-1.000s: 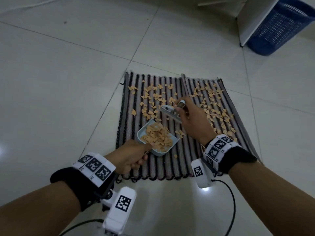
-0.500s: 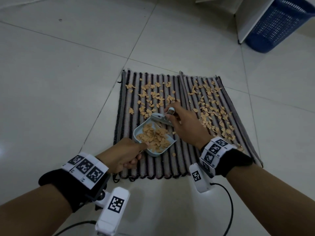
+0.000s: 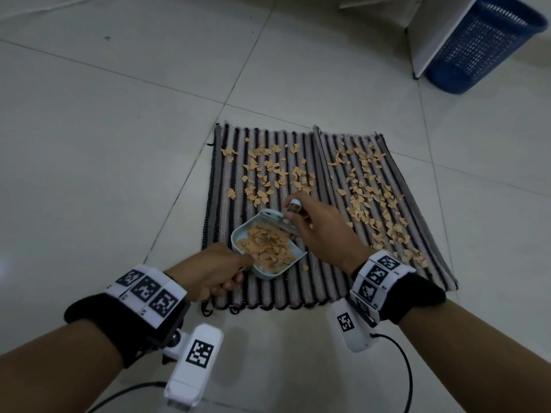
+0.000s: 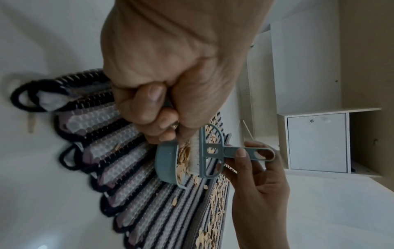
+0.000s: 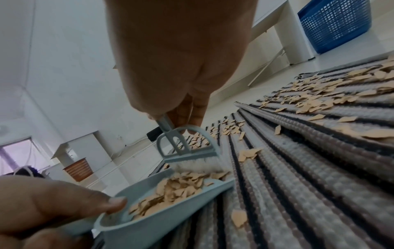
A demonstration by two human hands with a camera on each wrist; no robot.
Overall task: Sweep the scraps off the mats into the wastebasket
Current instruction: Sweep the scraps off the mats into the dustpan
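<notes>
Two striped mats (image 3: 334, 281) lie side by side on the floor, strewn with tan paper scraps (image 3: 265, 174). My left hand (image 3: 208, 272) grips the handle of a small pale blue dustpan (image 3: 238, 234) that rests on the left mat and holds a heap of scraps. My right hand (image 3: 316, 228) pinches the handle of a little blue hand brush (image 5: 187, 151), whose white bristles stand at the pan's far lip. More scraps (image 3: 375, 198) cover the right mat. The blue mesh wastebasket (image 3: 483, 46) stands at the far right.
A white cabinet panel (image 3: 438, 34) stands just left of the wastebasket. Pale floor tiles (image 3: 119, 144) surround the mats. A low white cupboard (image 4: 317, 143) shows in the left wrist view. Cables trail from both wrist cameras near me.
My right hand drew the brush toward me, from the scattered scraps down to the pan's lip. The pan stayed in my left hand's grip on the left mat.
</notes>
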